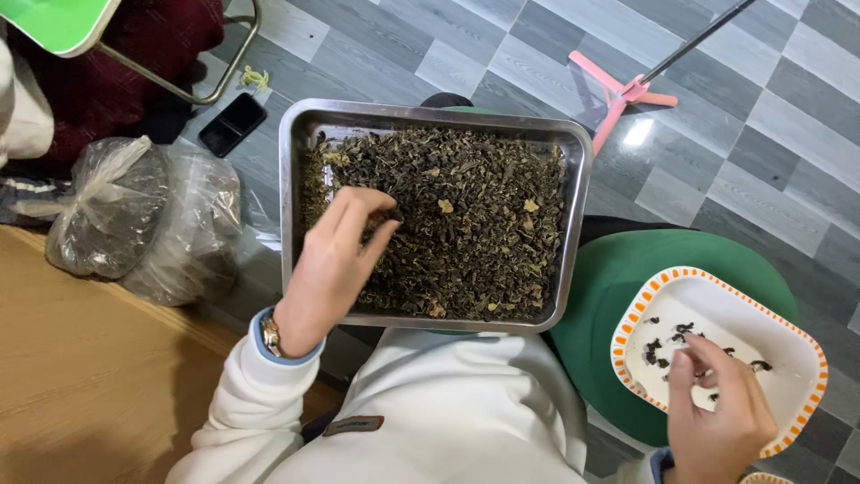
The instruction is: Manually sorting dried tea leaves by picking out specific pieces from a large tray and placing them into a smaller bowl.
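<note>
One metal tray (573, 170) is sitting across the person's lap, filled edge to edge with dried leaves (466, 233), too many to count. The left hand (336, 260) is reaching in near the tray's left edge, fingers narrowed to a pinch on a few dark bits. The leaves are looking light, brittle and loose, likely to crumble under pressure, so a gentle fingertip pinch on single pieces is judged best. The right hand (717, 412) is hovering over one white plate (797, 345) with an orange rim, resting on a green stool (609, 287), fingers drawn close together; whether they are holding a piece I cannot tell. Roughly a dozen dark pieces (667, 345) are lying toward the plate's left side. Two bags (143, 215) and one phone (232, 124) are lying on the floor
</note>
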